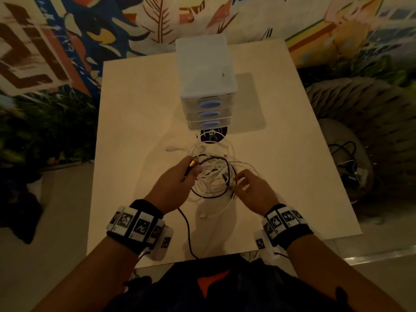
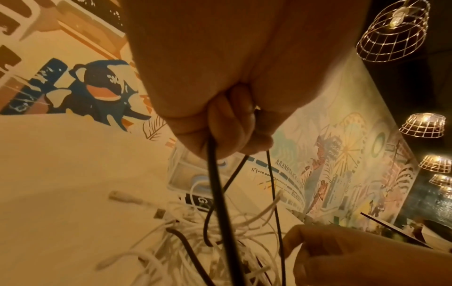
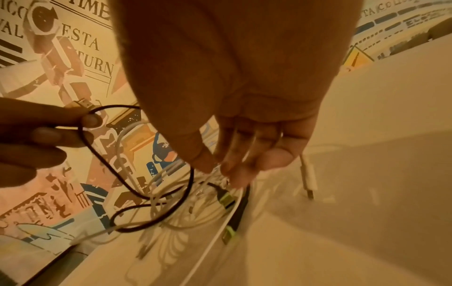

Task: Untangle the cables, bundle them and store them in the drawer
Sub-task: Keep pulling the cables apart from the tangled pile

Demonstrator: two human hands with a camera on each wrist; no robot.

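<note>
Pale table (image 1: 139, 113) w/ a plain matte top, set against a painted mural wall (image 1: 67, 41); wire-cage lamps (image 2: 393, 31) hang lit in the left wrist view. Dark plants (image 1: 45, 131) on the floor to the left, a grey ribbed mass (image 1: 351, 113) to the right w/ more dark cords lying on it.

Small white drawer unit (image 1: 206, 64) stands at the far-centre of the table, three drawers w/ blue oval handles, all closed. A dark round sticker (image 1: 211, 136) sits just in front of it.

Tangle of white cables (image 1: 211, 176) lies mid-table, between the unit and the near edge, w/ a black cable (image 1: 186, 230) looped through it and trailing off the near edge toward the person.

Left hand (image 1: 173, 185) has fingers curled round the black cable near its gold plug (image 1: 193, 163). Right hand (image 1: 252, 188) pinches white strands at the tangle's right side, fingers bent.

Bare tabletop left and right of the tangle; near edge close to the body.
</note>
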